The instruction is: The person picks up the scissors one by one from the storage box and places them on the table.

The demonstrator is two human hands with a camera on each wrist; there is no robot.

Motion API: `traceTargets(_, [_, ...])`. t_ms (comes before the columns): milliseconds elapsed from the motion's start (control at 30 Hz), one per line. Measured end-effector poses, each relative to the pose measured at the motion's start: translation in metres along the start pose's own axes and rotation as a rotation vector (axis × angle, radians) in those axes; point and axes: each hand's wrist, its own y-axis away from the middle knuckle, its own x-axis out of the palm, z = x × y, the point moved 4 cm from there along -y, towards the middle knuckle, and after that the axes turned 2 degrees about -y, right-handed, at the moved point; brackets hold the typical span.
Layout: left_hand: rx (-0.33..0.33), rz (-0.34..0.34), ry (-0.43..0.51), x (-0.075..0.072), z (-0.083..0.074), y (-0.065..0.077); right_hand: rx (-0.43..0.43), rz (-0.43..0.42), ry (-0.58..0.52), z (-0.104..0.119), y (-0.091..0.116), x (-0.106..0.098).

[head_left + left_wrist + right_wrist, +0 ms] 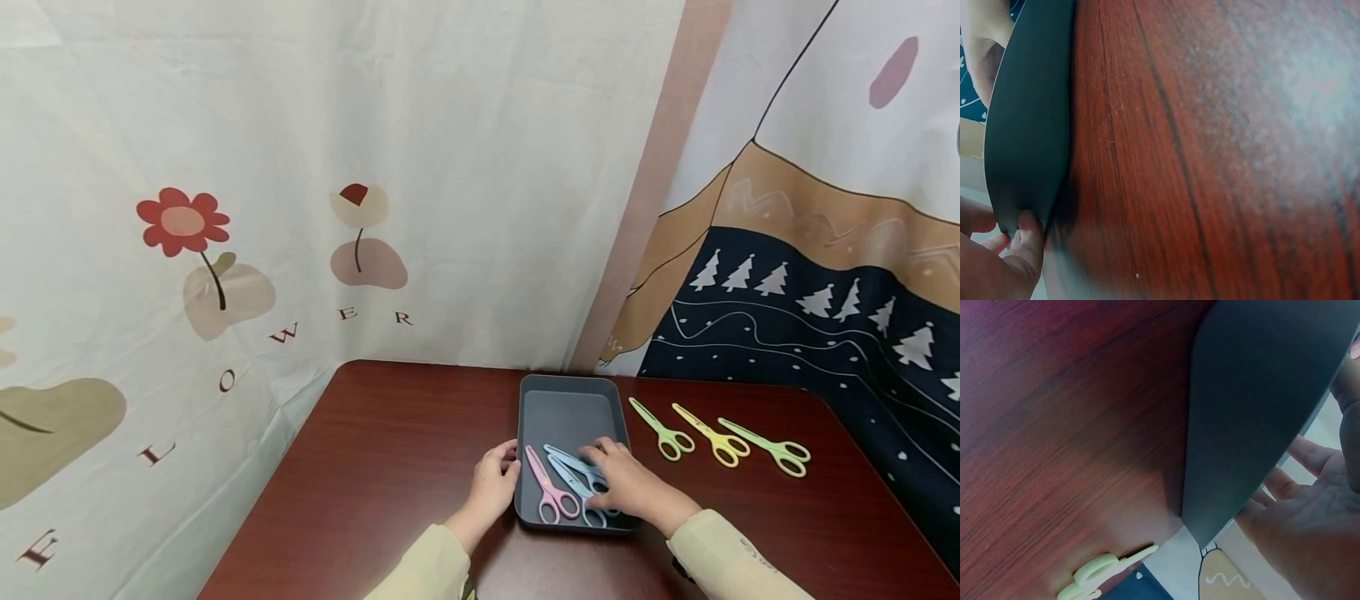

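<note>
A dark grey rectangular tray [570, 404] stands on the table, with pink scissors [553, 496] and blue scissors [573, 479] lying in its near half. My left hand [495, 482] holds the tray's left side; in the left wrist view the thumb [1030, 228] presses the outer wall while other fingers are at the rim. My right hand [626, 482] reaches over the right rim with its fingers spread above the blue scissors, partly covering them. In the right wrist view, the tray wall [1254, 419] hides the fingertips of the right hand [1310, 512].
To the right of the tray lie green scissors [663, 433], yellow scissors [716, 437] and another light green pair [772, 448]. The brown wooden table [397, 442] meets a printed curtain [480, 208] along its back edge.
</note>
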Motion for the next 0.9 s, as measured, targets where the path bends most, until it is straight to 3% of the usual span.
traceTargets(900, [0.006, -0.004, 0.0, -0.0006, 0.0026, 0.0001, 0.063, 0.054, 0.066, -0.0006, -0.004, 0.0017])
